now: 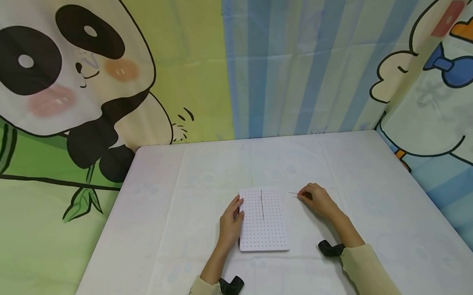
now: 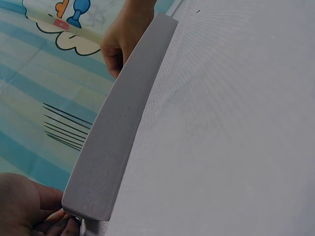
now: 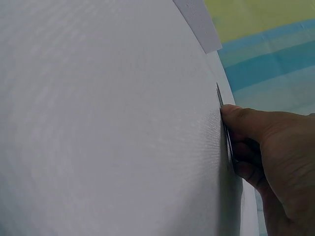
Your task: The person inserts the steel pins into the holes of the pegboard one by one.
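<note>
A white pegboard (image 1: 273,234) with rows of small holes lies on the table, and several thin dark pins (image 1: 262,203) stand in a line along its middle. From the side, the left wrist view shows these pins (image 2: 66,127) rising past the board's edge (image 2: 120,118). My left hand (image 1: 230,227) holds the board's left edge, thumb against its side and other fingers curled at the corner. Right of the board, my right hand (image 1: 317,200) pinches a thin pointed metal piece (image 3: 220,96) between thumb and fingers, its tip toward the board. The palm hides part of that piece.
A white cloth covers the table (image 1: 190,180). Printed curtains (image 1: 202,78) hang behind the table and along both sides. Each wrist carries a black camera mount (image 1: 232,286) just above the table, near the beige sleeves (image 1: 366,269).
</note>
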`<state>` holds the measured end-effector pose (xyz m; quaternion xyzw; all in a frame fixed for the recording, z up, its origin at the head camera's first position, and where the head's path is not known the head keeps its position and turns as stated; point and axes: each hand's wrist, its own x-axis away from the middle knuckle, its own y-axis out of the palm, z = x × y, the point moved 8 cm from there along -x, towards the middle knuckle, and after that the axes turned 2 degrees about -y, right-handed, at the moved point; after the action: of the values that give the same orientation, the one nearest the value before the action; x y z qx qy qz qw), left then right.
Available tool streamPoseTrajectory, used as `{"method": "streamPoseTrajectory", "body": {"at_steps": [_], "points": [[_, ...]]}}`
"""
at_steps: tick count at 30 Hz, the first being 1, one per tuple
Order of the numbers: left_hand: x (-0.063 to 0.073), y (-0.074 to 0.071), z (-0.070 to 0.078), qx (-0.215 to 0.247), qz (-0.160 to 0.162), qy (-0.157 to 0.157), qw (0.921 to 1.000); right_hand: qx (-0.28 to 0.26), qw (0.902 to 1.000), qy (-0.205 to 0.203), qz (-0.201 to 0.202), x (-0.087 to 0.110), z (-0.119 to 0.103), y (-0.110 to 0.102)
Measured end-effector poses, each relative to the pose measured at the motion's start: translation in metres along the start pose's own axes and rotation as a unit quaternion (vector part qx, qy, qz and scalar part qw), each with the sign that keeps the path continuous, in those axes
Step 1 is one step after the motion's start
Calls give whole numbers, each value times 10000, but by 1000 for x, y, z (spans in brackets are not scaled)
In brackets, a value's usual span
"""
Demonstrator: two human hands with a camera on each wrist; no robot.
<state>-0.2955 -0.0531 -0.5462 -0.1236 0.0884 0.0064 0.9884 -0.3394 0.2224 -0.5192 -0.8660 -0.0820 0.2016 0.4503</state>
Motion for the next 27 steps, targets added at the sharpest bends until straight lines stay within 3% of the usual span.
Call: {"method": "streamPoseTrajectory", "body": {"at_steps": [7, 12, 21, 27], "points": [[1, 1, 0, -33, 8, 101, 9999, -50, 9998, -194, -11, 1, -1, 1], [2, 0, 3, -189, 127, 427, 9988, -32, 9994, -332, 86, 1, -3, 0], [0, 1, -3, -98, -67, -180, 9998, -104, 9996, -254, 5, 2, -3, 0], [0, 2, -4, -87, -92, -278, 9995, -178, 9997, -178, 59, 3, 1, 1]]}}
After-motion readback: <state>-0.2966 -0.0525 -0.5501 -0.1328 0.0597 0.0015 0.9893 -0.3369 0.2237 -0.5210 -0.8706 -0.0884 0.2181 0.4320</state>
